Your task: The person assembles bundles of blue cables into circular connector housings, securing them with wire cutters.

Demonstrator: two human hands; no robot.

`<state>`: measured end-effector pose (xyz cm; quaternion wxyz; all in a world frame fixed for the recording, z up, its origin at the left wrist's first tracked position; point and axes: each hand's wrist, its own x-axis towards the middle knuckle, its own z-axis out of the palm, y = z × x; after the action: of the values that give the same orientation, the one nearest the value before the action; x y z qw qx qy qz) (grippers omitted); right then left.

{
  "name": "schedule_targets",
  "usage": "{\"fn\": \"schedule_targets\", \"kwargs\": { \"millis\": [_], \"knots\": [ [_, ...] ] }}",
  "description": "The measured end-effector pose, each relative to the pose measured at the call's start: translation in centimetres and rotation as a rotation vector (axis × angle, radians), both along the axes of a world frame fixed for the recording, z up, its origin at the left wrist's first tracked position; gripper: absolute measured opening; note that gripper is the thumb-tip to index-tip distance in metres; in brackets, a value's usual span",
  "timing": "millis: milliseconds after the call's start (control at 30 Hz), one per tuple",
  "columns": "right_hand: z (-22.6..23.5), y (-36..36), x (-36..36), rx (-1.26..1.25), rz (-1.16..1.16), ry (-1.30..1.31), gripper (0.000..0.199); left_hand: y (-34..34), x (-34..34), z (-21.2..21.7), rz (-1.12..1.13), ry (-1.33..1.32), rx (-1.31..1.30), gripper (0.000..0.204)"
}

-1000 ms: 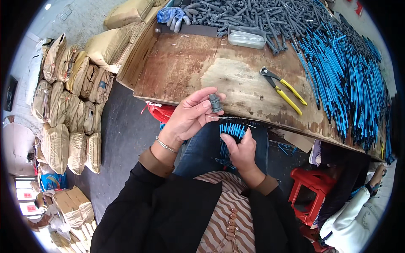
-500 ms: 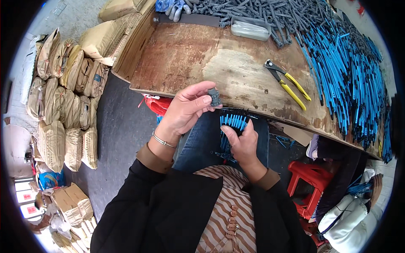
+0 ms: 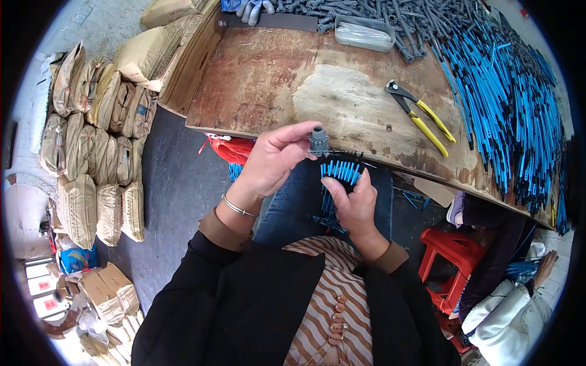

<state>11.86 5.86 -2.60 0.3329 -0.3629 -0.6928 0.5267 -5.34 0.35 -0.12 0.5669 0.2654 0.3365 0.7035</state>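
Between the thumb and fingers of my left hand [image 3: 274, 160] is a grey plastic threaded fitting [image 3: 318, 142], its narrow round end pointing up. My right hand [image 3: 357, 204] grips a bundle of blue strips [image 3: 342, 170] with black ends, the thumb laid across them. A thin wire [image 3: 348, 152] runs from the base of the fitting over to the black ends of the bundle. Both hands are close together just off the near edge of the wooden table [image 3: 256, 91]. More blue strips hang below the right hand, over my lap.
Yellow-handled pliers [image 3: 421, 119] lie on the table. A clear box of thin pieces [image 3: 364, 35] stands farther back, before a heap of grey plastic parts [image 3: 390, 12]. Blue strips [image 3: 506, 110] are piled at right. Beside me are a red stool [image 3: 448, 259] and another person's white sleeve [image 3: 506, 314].
My left hand has turned the fitting more upright and brought it slightly right. The right hand keeps its hold on the strips. The view has shifted a little.
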Motion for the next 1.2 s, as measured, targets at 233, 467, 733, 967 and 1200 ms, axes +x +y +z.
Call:
{"fn": "schedule_targets", "kwargs": {
  "millis": [233,467,733,967,1200],
  "knots": [
    [0.0,0.6,-0.2,-0.003,-0.004,0.025,0.038,-0.2,2.4,2.7,0.203,1.028,-0.050,0.074],
    [0.2,0.8,-0.1,0.015,0.012,0.066,0.043,-0.3,2.5,2.6,0.223,1.096,-0.089,0.066],
    [0.0,0.6,0.0,0.019,0.017,0.055,0.044,-0.3,2.6,3.0,0.240,1.047,-0.140,0.052],
    [0.3,0.8,0.2,0.031,0.058,0.023,0.040,-0.4,2.2,2.8,0.189,0.825,-0.144,0.047],
    [0.2,0.8,0.2,0.138,0.100,0.014,0.037,-1.0,1.9,3.0,0.116,0.595,-0.123,0.045]
  ]
}}
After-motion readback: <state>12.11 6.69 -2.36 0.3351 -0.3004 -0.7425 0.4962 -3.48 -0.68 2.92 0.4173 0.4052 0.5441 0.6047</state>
